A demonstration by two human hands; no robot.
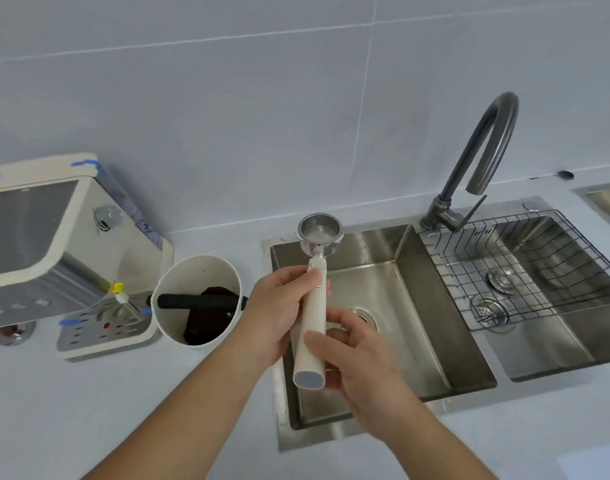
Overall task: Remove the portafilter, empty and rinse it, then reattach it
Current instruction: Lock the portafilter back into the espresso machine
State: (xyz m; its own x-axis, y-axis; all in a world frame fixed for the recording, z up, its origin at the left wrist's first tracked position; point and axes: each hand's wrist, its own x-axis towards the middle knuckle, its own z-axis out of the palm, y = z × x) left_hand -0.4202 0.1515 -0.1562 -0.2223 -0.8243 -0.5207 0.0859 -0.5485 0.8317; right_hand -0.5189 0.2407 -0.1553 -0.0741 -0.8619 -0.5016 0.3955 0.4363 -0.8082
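Observation:
The portafilter [312,306] has a cream handle and a shiny steel basket [320,232] that faces up and looks bare inside. It hangs over the left sink basin [393,289], basket away from me. My left hand [279,313] grips the upper part of the handle near the basket. My right hand [352,355] wraps its fingers around the lower end of the handle. The cream espresso machine [54,244] stands at the far left of the counter. A white knock box [196,299] with a black bar and dark coffee grounds sits between the machine and the sink.
A dark gooseneck faucet [483,154] rises behind the divider between the two basins, with no water running. A wire rack [525,268] lies in the right basin. The machine's drip tray [102,327] juts out at the left. Pale tiled wall behind.

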